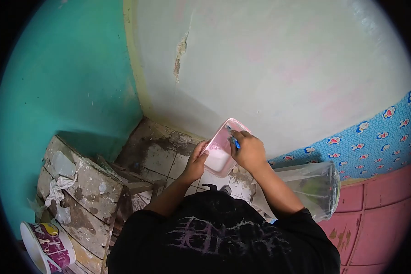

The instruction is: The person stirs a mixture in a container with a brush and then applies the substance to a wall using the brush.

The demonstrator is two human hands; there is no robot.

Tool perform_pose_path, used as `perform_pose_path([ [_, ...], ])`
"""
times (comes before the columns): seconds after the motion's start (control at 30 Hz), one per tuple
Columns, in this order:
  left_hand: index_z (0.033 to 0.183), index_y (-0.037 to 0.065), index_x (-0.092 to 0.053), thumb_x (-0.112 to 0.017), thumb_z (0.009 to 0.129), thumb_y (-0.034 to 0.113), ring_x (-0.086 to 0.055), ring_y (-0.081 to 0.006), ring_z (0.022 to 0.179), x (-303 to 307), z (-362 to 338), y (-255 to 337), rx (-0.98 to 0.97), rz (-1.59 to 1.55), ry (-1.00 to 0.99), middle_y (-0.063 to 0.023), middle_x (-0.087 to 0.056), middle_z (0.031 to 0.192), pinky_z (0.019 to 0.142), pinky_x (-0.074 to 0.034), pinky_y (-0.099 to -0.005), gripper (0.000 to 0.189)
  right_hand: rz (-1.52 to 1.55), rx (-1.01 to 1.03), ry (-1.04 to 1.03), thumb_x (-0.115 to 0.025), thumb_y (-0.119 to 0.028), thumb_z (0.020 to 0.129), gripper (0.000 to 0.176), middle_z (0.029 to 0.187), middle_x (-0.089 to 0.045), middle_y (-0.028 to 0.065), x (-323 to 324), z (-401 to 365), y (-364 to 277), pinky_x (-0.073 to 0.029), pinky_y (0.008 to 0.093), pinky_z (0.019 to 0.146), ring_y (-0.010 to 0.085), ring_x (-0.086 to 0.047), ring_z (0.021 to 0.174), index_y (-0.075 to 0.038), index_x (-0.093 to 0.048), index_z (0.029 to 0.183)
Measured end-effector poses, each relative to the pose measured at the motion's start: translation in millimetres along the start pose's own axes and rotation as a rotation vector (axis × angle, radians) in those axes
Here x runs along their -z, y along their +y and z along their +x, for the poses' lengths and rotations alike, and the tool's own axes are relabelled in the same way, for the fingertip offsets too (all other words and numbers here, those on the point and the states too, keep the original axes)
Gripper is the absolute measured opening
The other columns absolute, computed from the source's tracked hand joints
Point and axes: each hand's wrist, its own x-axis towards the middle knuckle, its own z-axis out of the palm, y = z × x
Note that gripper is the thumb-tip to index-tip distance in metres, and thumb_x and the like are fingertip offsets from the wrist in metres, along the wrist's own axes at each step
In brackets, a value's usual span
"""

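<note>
**Pink tub held by its left side, blue-handled tool gripped over it**

Far to the left of the pink plastic tub point(222, 137), and lower, a white bucket with a purple label point(59, 241) leans beside a paint-stained wooden surface point(92, 197). Just left of the tub, the left hand point(197, 161) is clamped on its side, thumb over the rim and the other fingers behind the wall; the forearm slants up from the lower left.

The tub hangs tilted between the two arms, in front of the pale wall point(265, 68), with white, paint-like matter point(217, 160) in its near end. It looks light and fairly stiff, though a smeared rim could be slippery; the side wall seems the sound place to hold, with support underneath and the tilt kept gentle.

Over the tub's right side, the right hand point(250, 151) has its fingers closed on a blue-handled tool point(235, 142), perhaps a brush, its tip against or just above the inner wall. The wrist is bent, back of the hand up, forearm rising from the lower right. Right of the tub and lower stands a plastic-wrapped object point(306, 182).
</note>
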Motion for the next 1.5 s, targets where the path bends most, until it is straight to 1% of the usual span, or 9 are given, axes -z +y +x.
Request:
perform_pose_path([
  [0.13, 0.134, 0.000, -0.042, -0.043, 0.099, 0.008, -0.048, -0.0172, 0.120, 11, -9, -14, -0.029, 0.048, 0.056, -0.0119, -0.052, 0.129, 0.104, -0.036, -0.0307, 0.036, -0.044, -0.010, -0.081, -0.058, -0.026, 0.087, 0.025, 0.091, -0.066, 0.0161, -29, -1, -3, -0.055, 0.0439, 0.069, 0.0340, -0.067, 0.080, -0.005, -0.065, 0.097],
  [0.27, 0.133, 0.000, -0.044, -0.043, 0.099, 0.007, -0.049, -0.0173, 0.119, 18, -19, -27, -0.008, 0.066, 0.091, -0.0118, -0.053, 0.127, 0.102, -0.037, -0.0308, 0.035, -0.175, 0.071, -0.310, -0.056, -0.025, 0.086, 0.025, 0.088, -0.066, 0.0175, -46, -25, -17, -0.055, 0.0445, 0.072, 0.0339, -0.067, 0.082, -0.003, -0.064, 0.097],
  [0.4, 0.133, 0.000, -0.044, -0.043, 0.099, 0.007, -0.050, -0.0167, 0.118, 24, -20, -34, 0.002, 0.092, 0.047, -0.0116, -0.053, 0.126, 0.101, -0.038, -0.0306, 0.035, -0.040, 0.050, -0.275, -0.060, -0.023, 0.083, 0.024, 0.088, -0.066, 0.0181, -24, -17, -10, -0.054, 0.0449, 0.069, 0.0364, -0.066, 0.078, -0.005, -0.066, 0.098],
  [0.5, 0.132, 0.000, -0.045, -0.043, 0.098, 0.007, -0.050, -0.0165, 0.117, 12, -16, -21, -0.010, 0.092, 0.043, -0.0119, -0.054, 0.125, 0.101, -0.038, -0.0306, 0.035, -0.020, 0.071, -0.115, -0.060, -0.022, 0.084, 0.024, 0.089, -0.067, 0.0180, -4, -3, -10, -0.054, 0.0445, 0.070, 0.0359, -0.066, 0.079, -0.005, -0.066, 0.101],
  [0.6, 0.132, 0.000, -0.045, -0.043, 0.098, 0.008, -0.050, -0.0165, 0.117, 7, -13, -20, -0.020, 0.036, 0.031, -0.0122, -0.055, 0.124, 0.101, -0.038, -0.0306, 0.035, 0.001, 0.139, -0.076, -0.060, -0.022, 0.085, 0.024, 0.088, -0.067, 0.0179, -22, 2, 1, -0.053, 0.0446, 0.070, 0.0359, -0.066, 0.078, -0.004, -0.066, 0.101],
  [0.77, 0.132, -0.001, -0.045, -0.041, 0.098, 0.008, -0.051, -0.0166, 0.117, 25, -14, -51, -0.055, 0.185, 0.030, -0.0121, -0.056, 0.123, 0.102, -0.037, -0.0304, 0.035, -0.018, 0.170, -0.251, -0.060, -0.022, 0.084, 0.025, 0.090, -0.066, 0.0171, -49, -26, -2, -0.054, 0.0445, 0.070, 0.0358, -0.066, 0.076, -0.005, -0.067, 0.101],
  [1.03, 0.135, -0.002, -0.043, -0.039, 0.097, 0.005, -0.049, -0.0172, 0.118, 10, -3, -29, -0.029, 0.077, 0.041, -0.0116, -0.053, 0.127, 0.103, -0.036, -0.0314, 0.039, 0.012, 0.023, 0.029, -0.061, -0.024, 0.085, 0.024, 0.088, -0.066, 0.0167, -29, -7, 13, -0.055, 0.0438, 0.066, 0.0357, -0.066, 0.073, -0.006, -0.066, 0.101],
  [1.33, 0.127, -0.003, -0.050, -0.044, 0.095, 0.005, -0.049, -0.0223, 0.119, 13, -10, -50, -0.047, 0.233, 0.120, -0.0150, -0.053, 0.125, 0.104, -0.036, -0.0337, 0.033, 0.031, -0.202, -0.215, -0.059, -0.033, 0.084, 0.033, 0.085, -0.067, 0.0214, -53, -22, 13, -0.055, 0.0460, 0.070, 0.0380, -0.067, 0.075, -0.004, -0.067, 0.098],
  [1.5, 0.128, -0.003, -0.049, -0.046, 0.094, 0.006, -0.046, -0.0264, 0.121, 16, -5, -53, -0.134, 0.384, 0.138, -0.0167, -0.048, 0.127, 0.105, -0.035, -0.0363, 0.035, 0.185, -0.281, -0.154, -0.060, -0.034, 0.082, 0.033, 0.079, -0.067, 0.0233, -52, -30, 13, -0.055, 0.0465, 0.070, 0.0397, -0.067, 0.073, -0.005, -0.070, 0.092],
])
